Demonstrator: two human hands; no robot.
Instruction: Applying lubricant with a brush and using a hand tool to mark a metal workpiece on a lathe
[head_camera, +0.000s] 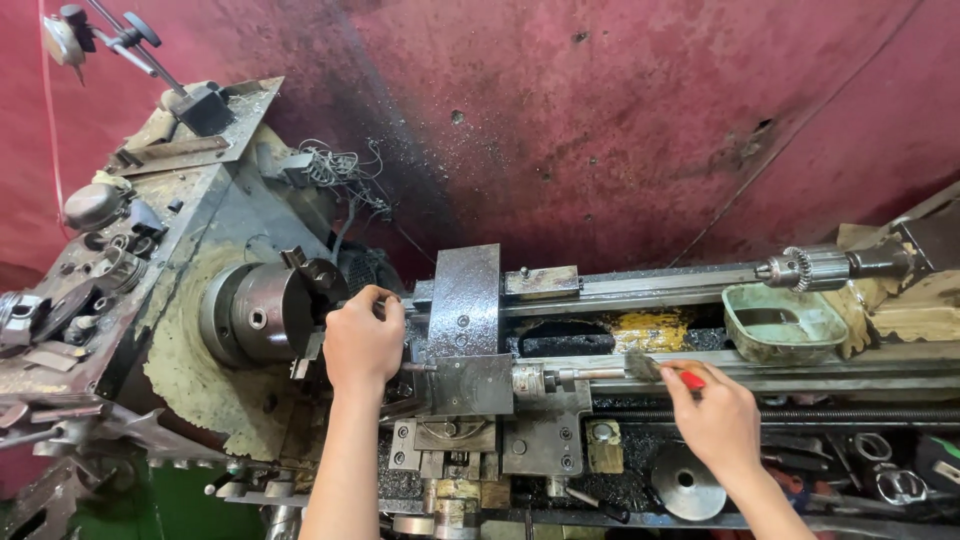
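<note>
A worn metal lathe fills the view. My left hand (362, 340) is closed around something at the jaws of the round steel chuck (262, 312), just left of the dark tool post block (466, 312); what it grips is hidden by the fingers. My right hand (712, 410) holds a small brush with a red handle (690, 379), its bristles (643, 365) resting on the lathe bed rail (800, 370) right of the carriage (520, 425).
A green plastic tray (782, 322) sits on the bed at the right, beside the tailstock drill chuck (803, 268). The headstock (130, 270) carries loose parts and a dial gauge stand (110, 40). A stained red wall (600, 110) stands behind.
</note>
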